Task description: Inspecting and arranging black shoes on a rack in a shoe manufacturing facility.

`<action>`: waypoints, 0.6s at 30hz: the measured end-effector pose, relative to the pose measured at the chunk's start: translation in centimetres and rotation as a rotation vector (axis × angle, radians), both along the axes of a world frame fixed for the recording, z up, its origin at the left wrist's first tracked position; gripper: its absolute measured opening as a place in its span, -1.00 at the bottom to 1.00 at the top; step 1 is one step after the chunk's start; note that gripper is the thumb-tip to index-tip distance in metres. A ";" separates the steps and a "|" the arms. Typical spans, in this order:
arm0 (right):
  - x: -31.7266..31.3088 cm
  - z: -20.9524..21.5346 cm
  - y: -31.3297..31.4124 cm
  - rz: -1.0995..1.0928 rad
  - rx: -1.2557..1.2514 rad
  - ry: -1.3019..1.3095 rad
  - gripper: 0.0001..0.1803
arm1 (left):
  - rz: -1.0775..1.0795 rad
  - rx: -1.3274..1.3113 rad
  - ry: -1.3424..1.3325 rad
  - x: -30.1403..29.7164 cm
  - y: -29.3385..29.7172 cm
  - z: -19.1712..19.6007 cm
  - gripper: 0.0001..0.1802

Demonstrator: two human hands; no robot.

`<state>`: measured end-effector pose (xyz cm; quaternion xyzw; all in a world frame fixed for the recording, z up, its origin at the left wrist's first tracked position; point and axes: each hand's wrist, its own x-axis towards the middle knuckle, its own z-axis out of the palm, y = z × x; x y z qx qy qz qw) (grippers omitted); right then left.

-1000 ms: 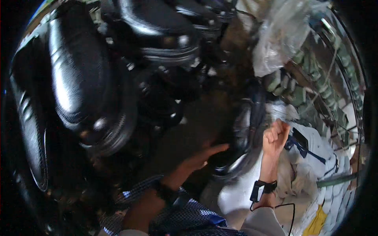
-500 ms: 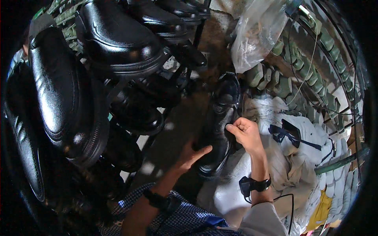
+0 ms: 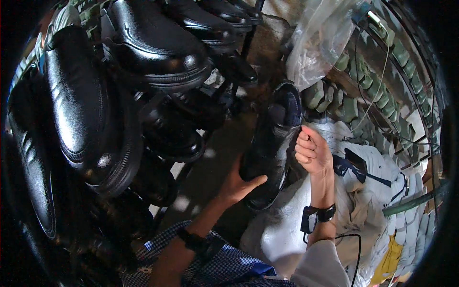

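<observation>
A black leather shoe (image 3: 271, 155) lies lengthwise in front of me, its opening at the far end and its toe toward me. My left hand (image 3: 241, 185) grips it from the left near the toe, with the thumb over the upper and the fingers hidden underneath. At the right side of the shoe's opening is my right hand (image 3: 313, 152). Its fingers are curled in and the thumb presses against the forefinger. Anything pinched between them is too small to make out.
Large glossy black shoes (image 3: 155, 52) hang on a rack at the left and far left. A clear plastic bag (image 3: 320, 43) hangs beyond my right hand. White cloth sacks (image 3: 282, 225) lie at the right, with black straps (image 3: 356, 167) on top. Grey-green shoe lasts (image 3: 377, 91) line racks behind.
My right hand has moved from the shoe's middle up and right, to beside its opening, and its fingers curl more. The shoe and left hand have shifted slightly right and up in view.
</observation>
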<state>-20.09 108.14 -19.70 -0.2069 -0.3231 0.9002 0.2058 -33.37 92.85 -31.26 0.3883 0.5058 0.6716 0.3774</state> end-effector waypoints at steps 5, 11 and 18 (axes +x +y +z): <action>1.8 -1.4 0.6 -0.380 0.433 -0.226 -0.73 | -0.059 -0.110 -0.025 0.7 -1.0 3.0 -0.20; 2.9 -7.8 -7.4 -0.373 0.551 -0.435 -0.27 | 0.013 -0.003 -0.204 1.3 -1.5 1.3 -0.22; -0.7 -4.1 -6.9 -0.369 0.550 -0.316 -0.41 | 0.320 -0.097 0.627 1.6 -2.1 1.0 -0.26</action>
